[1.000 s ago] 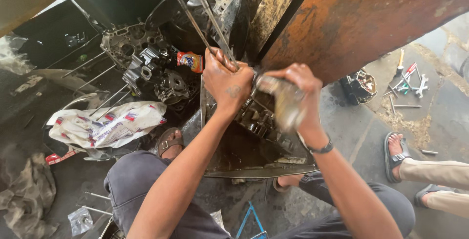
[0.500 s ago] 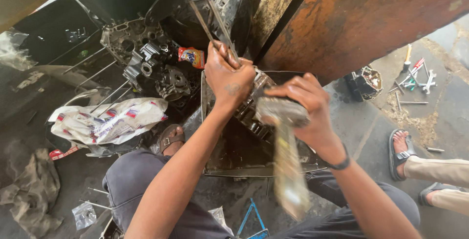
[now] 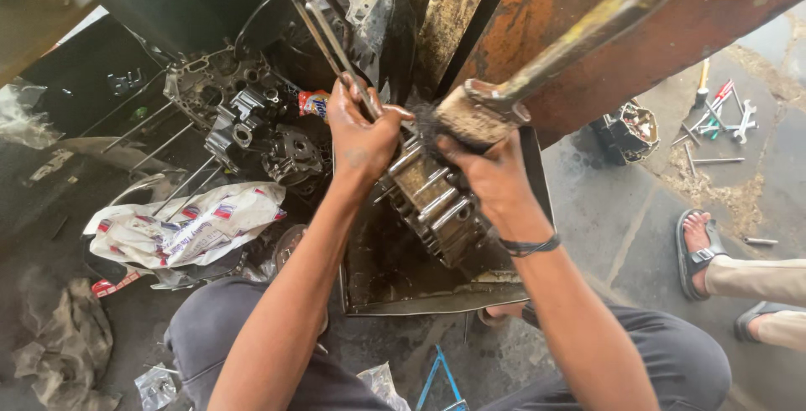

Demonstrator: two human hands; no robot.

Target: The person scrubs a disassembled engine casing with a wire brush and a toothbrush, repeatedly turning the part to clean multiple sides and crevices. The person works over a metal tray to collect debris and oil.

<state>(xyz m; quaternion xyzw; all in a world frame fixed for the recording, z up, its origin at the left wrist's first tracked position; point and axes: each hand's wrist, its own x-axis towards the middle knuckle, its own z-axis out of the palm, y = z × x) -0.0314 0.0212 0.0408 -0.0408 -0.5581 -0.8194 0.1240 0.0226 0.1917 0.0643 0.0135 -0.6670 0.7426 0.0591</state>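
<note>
My left hand (image 3: 363, 138) clamped around long metal studs (image 3: 323, 29), right hand (image 3: 491, 167) gripping a worn brush (image 3: 537, 71) — bristles down, engine block (image 3: 432, 201) just beneath both sets of fingers, inside the metal tray (image 3: 369, 281).

Greasy ribbed metal engine casing (image 3: 437, 201)

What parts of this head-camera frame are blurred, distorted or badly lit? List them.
Head view: the brush in the right hand looms large and soft at its handle tip, stretched by the wide lens; the left hand and engine block are sharp; the upper left lies in deep shadow; the pavement at right is daylit, without glare.
</note>
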